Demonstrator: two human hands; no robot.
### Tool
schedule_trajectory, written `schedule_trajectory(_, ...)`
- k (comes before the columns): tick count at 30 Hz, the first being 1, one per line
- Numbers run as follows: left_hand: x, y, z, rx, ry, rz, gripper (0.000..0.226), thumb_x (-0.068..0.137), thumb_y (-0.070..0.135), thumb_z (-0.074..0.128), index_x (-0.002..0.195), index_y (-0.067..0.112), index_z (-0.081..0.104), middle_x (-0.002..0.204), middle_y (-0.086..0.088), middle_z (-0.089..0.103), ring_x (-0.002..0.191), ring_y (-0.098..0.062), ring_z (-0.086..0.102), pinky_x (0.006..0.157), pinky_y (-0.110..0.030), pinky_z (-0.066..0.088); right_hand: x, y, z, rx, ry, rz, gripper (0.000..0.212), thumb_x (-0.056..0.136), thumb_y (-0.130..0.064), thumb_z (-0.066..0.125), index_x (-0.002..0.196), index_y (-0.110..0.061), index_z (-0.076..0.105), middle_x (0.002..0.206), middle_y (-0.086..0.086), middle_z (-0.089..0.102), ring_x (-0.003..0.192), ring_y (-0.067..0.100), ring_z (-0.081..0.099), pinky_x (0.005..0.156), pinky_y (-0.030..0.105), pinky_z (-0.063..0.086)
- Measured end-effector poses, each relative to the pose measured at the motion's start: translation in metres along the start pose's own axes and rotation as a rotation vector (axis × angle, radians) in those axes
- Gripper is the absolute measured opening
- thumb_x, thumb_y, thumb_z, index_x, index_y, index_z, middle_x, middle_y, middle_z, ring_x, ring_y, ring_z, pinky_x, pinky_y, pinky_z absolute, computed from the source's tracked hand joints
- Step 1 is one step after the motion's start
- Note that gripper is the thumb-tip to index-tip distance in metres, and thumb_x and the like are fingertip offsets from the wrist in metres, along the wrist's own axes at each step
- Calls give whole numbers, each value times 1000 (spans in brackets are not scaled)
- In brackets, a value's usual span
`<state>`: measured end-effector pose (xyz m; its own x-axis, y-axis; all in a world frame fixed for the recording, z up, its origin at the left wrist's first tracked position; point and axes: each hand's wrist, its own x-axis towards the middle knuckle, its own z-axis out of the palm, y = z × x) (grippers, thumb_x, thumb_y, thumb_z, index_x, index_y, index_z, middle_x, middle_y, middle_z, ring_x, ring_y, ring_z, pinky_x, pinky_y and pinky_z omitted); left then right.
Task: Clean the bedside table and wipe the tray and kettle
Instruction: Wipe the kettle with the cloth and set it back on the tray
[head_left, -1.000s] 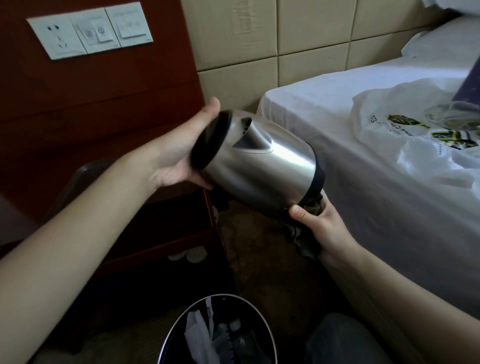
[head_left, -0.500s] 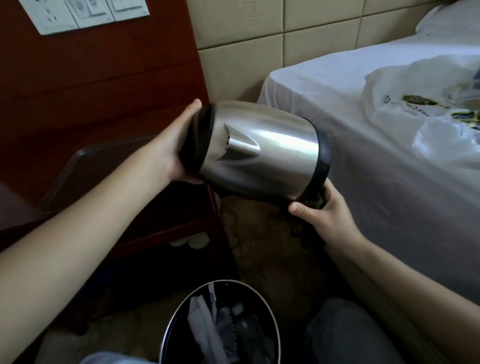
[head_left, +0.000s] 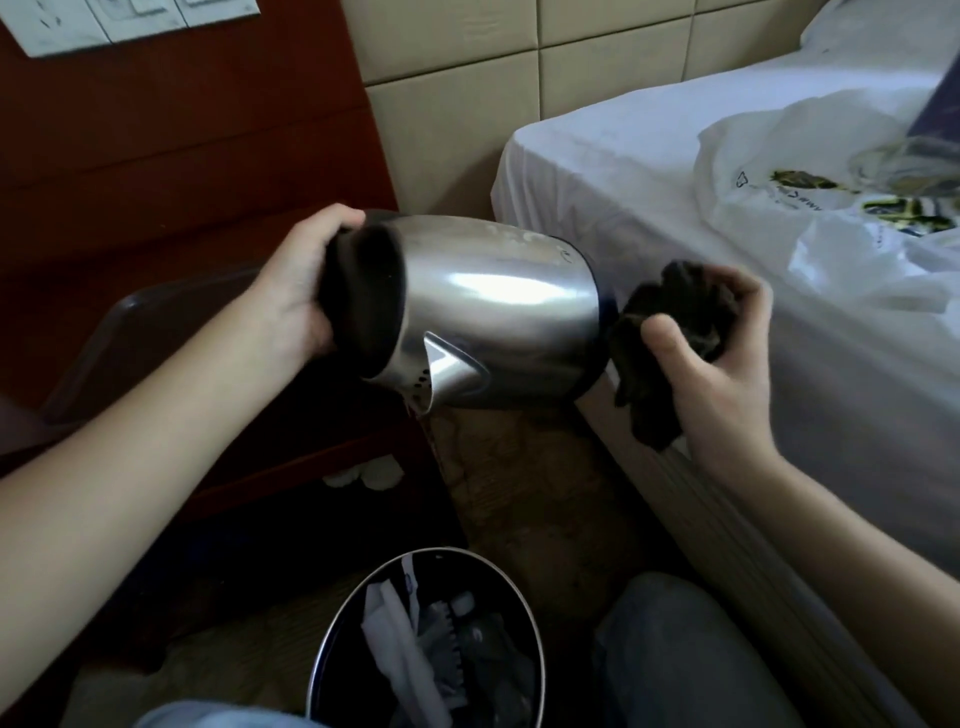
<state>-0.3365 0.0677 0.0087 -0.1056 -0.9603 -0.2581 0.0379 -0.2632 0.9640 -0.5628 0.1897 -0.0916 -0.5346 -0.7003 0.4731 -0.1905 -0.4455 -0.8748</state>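
A steel kettle (head_left: 498, 306) lies on its side in the air, its black lid end to the left and its spout pointing down. My left hand (head_left: 296, 291) grips the lid end. At the kettle's base on the right, my right hand (head_left: 717, 358) holds a crumpled dark cloth (head_left: 670, 332) against the black base ring. Behind my left forearm, a dark brown tray (head_left: 156, 312) rests on the reddish bedside table (head_left: 311, 462).
A bed with a white sheet (head_left: 649, 156) and a printed plastic bag (head_left: 810, 197) fills the right side. A round bin (head_left: 431, 644) with rubbish stands on the floor below the kettle. A switch panel (head_left: 119, 21) hangs on the red wall.
The kettle has rolled so the spout points down instead of facing me. My right hand with the cloth moved from under the base up to its end.
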Motion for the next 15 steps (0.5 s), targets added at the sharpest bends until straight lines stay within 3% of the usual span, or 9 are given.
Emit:
schedule_trajectory(3, -3, 0, 8, -41, -3, 16, 29, 87, 34, 51, 62, 21, 57, 50, 4, 59, 43, -12, 59, 48, -13, 46, -7, -9, 32, -153, -35, -198, 44, 74, -34, 63, 113, -25, 45, 112, -5, 50, 107, 9, 49, 96, 24, 38)
schedule_trajectory(6, -8, -2, 11, -94, -71, 40, 46, 88, 28, 45, 50, 17, 68, 54, 3, 64, 45, -12, 62, 47, -15, 49, -12, 3, 54, -221, 70, -210, 36, 83, -34, 55, 116, -28, 45, 117, -8, 48, 113, 10, 46, 99, 24, 34)
schedule_trajectory(9, -10, -6, 6, -164, -58, 60, 25, 85, 23, 47, 71, 13, 65, 72, 3, 64, 63, -13, 63, 64, -17, 53, 12, 15, 51, -91, 145, 27, 30, 91, -31, 49, 120, -23, 49, 121, 0, 52, 113, 11, 49, 99, 25, 38)
schedule_trajectory(12, -14, -6, 4, -215, -80, 122, 12, 65, 17, 52, 72, 11, 59, 70, 5, 63, 66, -13, 61, 73, -21, 51, 37, 13, 53, -81, 192, 273, 34, 96, -29, 44, 128, -17, 48, 126, 5, 53, 117, 15, 49, 101, 26, 36)
schedule_trajectory(13, -16, -6, 5, -237, -101, 141, 16, 59, 18, 52, 72, 11, 58, 69, 5, 62, 64, -12, 61, 72, -21, 51, 34, 7, 57, -108, 195, 244, 35, 96, -27, 45, 129, -15, 47, 127, 4, 52, 119, 15, 47, 102, 24, 34)
schedule_trajectory(15, -18, -4, 6, -257, -119, 180, 12, 66, 16, 50, 74, 11, 58, 69, 6, 61, 65, -11, 62, 71, -19, 52, 14, -8, 63, -141, 159, 19, 37, 93, -21, 49, 128, -10, 48, 127, 1, 50, 121, 14, 45, 104, 23, 32)
